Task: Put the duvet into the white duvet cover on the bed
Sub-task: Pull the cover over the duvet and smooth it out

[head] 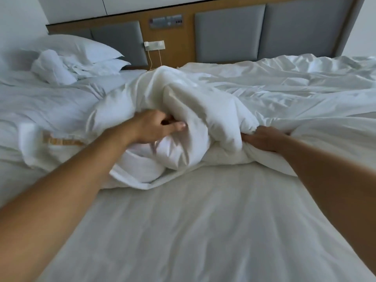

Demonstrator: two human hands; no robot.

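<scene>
Grey headboard panels [230, 31] back the bed [193, 231]; mid-mattress the duvet [203, 110] lies bunched in a heap — our left hand [154, 127] curls its fingers round a fold; our right hand [262, 139] clutches its edge — pillows [81, 47] sit far left.

Stacked pillows [81, 47] far left, crumpled linen [53, 66] in front. Grey headboard panels [230, 33], switch panel [165, 21], corded box [154, 45] behind.
</scene>
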